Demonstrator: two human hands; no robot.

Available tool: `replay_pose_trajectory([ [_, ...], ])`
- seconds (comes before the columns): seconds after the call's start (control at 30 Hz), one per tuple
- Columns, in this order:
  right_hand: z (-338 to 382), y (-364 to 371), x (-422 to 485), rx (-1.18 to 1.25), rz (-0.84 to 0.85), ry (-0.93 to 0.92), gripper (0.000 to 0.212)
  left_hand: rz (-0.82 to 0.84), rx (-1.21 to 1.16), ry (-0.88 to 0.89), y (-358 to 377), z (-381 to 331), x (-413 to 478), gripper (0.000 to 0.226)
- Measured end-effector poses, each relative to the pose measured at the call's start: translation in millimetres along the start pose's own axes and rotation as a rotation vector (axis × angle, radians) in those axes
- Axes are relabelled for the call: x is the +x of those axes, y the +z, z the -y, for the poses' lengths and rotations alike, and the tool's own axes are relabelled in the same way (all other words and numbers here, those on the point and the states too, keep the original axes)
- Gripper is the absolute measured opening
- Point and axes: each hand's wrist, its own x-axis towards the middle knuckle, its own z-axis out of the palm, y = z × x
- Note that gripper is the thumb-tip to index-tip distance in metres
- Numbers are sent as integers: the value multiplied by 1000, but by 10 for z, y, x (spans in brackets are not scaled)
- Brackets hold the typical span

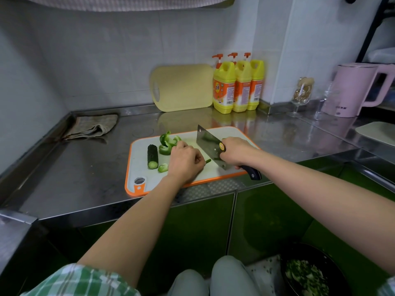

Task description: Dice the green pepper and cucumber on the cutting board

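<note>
1. The step in hand looks like cutting a pepper strip (208,160) into dice. The left hand (186,161) sits knuckles-up in the middle of the cutting board (139,165), its fingers curled round the strip. Only the strip's green tip pokes out towards the blade.
2. To do this well, keep those fingertips tucked behind the knuckles. Feed the strip out a little at a time so the dice come out even.
3. The knife (210,145), a broad cleaver, stands tilted just to the right of that hand, over the board. Its flat side should ride against the knuckles, and the cuts should be short and straight down.
4. The right hand (235,153) is clenched round the knife's handle close up to the blade, which gives good control. The dark handle end sticks out past the board's near edge.
5. The cucumber (152,156) is a short, dark, bumpy-skinned length lying on the left part of the board. Its pale cut face points towards the person, and it is not yet diced.
6. The pepper pieces (167,142) are bright green and curled, heaped just right of the cucumber towards the far edge. One small chunk lies by the cucumber's near end. They are still large, so much dicing seems left.
7. The board lies on a steel worktop (85,167).
</note>
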Motion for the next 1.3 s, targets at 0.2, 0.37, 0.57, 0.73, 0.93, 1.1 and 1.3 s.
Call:
replay_pose_trajectory([
  [0.2,-71,20,-17,-16,-25,-22,14,-4,-41,3,4,-33,-10,17],
  [0.37,-65,-20,-41,60,-75,-58,11,-7,-24,-7,1,-49,-12,17],
  [0.57,-14,11,-34,-50,16,-47,15,-1,-9,-30,48,-14,-10,18],
  [0.73,10,101,39,2,-93,-11,9,4,-17,-8,35,-5,-6,16],
  [0.93,-38,22,5,134,-84,-70,5,-14,-23,-14,34,-3,-20,17],
  [1.1,47,-15,-57,-44,28,-50,18,-3,-27,-26,36,-16,-7,20],
  [1.3,56,129,3,-22,-100,-39,8,11,-5,-31,24,-30,-16,19],
])
